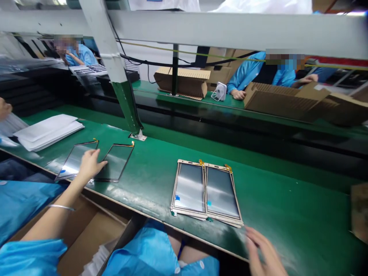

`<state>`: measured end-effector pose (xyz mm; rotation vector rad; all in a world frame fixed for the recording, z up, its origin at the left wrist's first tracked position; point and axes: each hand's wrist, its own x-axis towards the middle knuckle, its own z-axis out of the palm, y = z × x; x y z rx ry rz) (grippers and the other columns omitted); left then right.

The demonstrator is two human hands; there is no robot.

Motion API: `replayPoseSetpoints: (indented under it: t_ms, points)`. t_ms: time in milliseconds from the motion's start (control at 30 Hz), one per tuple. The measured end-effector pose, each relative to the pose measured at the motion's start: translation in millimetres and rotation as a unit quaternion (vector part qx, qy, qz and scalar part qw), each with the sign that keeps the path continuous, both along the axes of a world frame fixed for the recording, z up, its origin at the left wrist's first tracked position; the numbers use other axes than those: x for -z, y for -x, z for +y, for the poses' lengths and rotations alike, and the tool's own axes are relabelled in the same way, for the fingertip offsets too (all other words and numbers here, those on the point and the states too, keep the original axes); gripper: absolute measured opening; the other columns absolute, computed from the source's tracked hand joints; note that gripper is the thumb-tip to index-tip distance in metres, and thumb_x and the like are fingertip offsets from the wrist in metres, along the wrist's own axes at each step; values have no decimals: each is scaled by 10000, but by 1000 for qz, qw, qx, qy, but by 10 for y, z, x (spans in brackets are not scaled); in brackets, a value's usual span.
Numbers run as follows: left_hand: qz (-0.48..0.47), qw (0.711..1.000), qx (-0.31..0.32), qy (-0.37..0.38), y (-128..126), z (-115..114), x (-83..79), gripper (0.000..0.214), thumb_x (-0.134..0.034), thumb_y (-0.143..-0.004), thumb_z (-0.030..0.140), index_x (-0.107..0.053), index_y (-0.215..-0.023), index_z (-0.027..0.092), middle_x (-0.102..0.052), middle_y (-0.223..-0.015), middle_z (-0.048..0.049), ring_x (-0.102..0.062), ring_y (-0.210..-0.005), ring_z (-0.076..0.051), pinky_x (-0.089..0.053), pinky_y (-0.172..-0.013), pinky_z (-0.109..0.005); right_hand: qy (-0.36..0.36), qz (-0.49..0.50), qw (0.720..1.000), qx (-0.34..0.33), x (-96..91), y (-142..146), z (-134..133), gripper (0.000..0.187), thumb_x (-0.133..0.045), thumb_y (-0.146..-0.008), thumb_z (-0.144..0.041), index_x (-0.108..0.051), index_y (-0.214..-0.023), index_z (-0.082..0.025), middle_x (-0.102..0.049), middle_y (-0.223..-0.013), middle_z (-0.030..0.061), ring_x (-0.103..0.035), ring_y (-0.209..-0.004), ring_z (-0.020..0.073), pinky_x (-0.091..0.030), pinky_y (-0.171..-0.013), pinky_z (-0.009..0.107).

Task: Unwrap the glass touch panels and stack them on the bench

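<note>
My left hand (pixel 90 165), with a thin bangle on its wrist, reaches out to the left. Its fingers lie flat across two dark glass panels, one on the left (pixel 71 161) and one on the right (pixel 117 159), which rest side by side on the green bench (pixel 155 180). It grips nothing. My right hand (pixel 263 249) is low at the bench's near edge, blurred, with its fingers spread and empty. It sits just right of two small stacks of gold-framed panels (pixel 189 188) (pixel 222 193) that touch each other.
A pile of white sheets (pixel 48 130) lies at the far left beside another person's hand (pixel 4 107). A slanted post (pixel 123 99) stands on the bench. Open cardboard boxes (pixel 184 80) (pixel 284 99) and two workers in blue sit across a dark conveyor. A carton (pixel 86 234) sits under my left arm.
</note>
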<state>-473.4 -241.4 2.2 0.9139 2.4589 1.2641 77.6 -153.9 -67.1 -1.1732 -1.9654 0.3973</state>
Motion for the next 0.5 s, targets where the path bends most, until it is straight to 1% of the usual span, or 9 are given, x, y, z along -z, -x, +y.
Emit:
replayPoseSetpoints:
  t_ms: [67, 100, 167, 233, 300, 333, 400, 467, 500]
  points:
    - [66, 997, 42, 3, -247, 131, 39, 428, -590, -827, 240, -512, -1230, 117, -523, -1335, -103, -234, -1384, -381, -286, -1096, -492, -33, -22, 998, -53, 79, 304, 130, 205, -489, -913, -316, -628, -999, -194, -681, -1062, 120, -641, -967, 265, -504, -832, 440]
    - [88, 993, 77, 8, -441, 220, 89, 416, -562, -841, 254, -521, -1230, 113, -486, -1381, -116, -201, -1402, -356, -216, -1127, -500, -39, -27, 997, -66, 126, 491, 194, 221, -470, -923, -314, -617, -1031, -189, -674, -1096, 122, -627, -1014, 259, -495, -860, 439]
    - [111, 978, 175, 26, -936, 415, 248, 370, -557, -835, 296, -590, -1163, 126, -505, -1381, -124, -327, -1361, -291, -202, -1147, -444, -44, -46, 995, -72, 223, 845, 286, 267, -442, -937, -325, -592, -1103, -179, -644, -1177, 132, -572, -1128, 262, -462, -917, 454]
    - [117, 955, 267, 48, -1468, 598, 441, 401, -561, -833, 356, -605, -1179, 158, -500, -1406, -103, -377, -1341, -250, -233, -1145, -392, -50, -75, 994, -67, 308, 1096, 319, 323, -430, -942, -335, -560, -1181, -161, -600, -1255, 152, -503, -1220, 275, -422, -961, 475]
    - [119, 940, 312, 70, -1899, 758, 608, 484, -502, -872, 400, -539, -1279, 142, -446, -1449, -127, -351, -1364, -257, -218, -1149, -428, -64, -100, 991, -56, 372, 1216, 308, 363, -415, -947, -332, -534, -1231, -140, -562, -1304, 175, -463, -1262, 281, -385, -989, 487]
    - [119, 936, 321, 81, -2045, 836, 665, 531, -488, -881, 408, -488, -1328, 121, -407, -1471, -152, -326, -1377, -272, -201, -1151, -458, -71, -111, 990, -51, 396, 1236, 297, 372, -407, -949, -325, -526, -1244, -131, -549, -1318, 183, -453, -1270, 280, -369, -1000, 488]
    - [120, 933, 324, 101, -2183, 1009, 720, 600, -484, -893, 401, -394, -1389, 75, -329, -1500, -208, -272, -1398, -311, -182, -1142, -516, -81, -129, 987, -46, 423, 1233, 280, 369, -393, -954, -311, -528, -1243, -125, -536, -1336, 186, -443, -1281, 276, -347, -1014, 485]
    - [120, 933, 318, 115, -2145, 1224, 699, 588, -499, -904, 376, -372, -1396, 79, -307, -1502, -222, -264, -1393, -335, -208, -1119, -553, -84, -142, 985, -46, 427, 1213, 276, 355, -385, -956, -304, -546, -1217, -125, -536, -1339, 181, -437, -1285, 274, -339, -1018, 478]
    - [120, 933, 317, 121, -2083, 1346, 667, 546, -506, -911, 364, -397, -1379, 105, -332, -1490, -204, -294, -1377, -336, -239, -1102, -562, -84, -146, 985, -46, 423, 1206, 278, 352, -384, -956, -302, -554, -1205, -122, -538, -1337, 180, -438, -1284, 273, -340, -1017, 473]
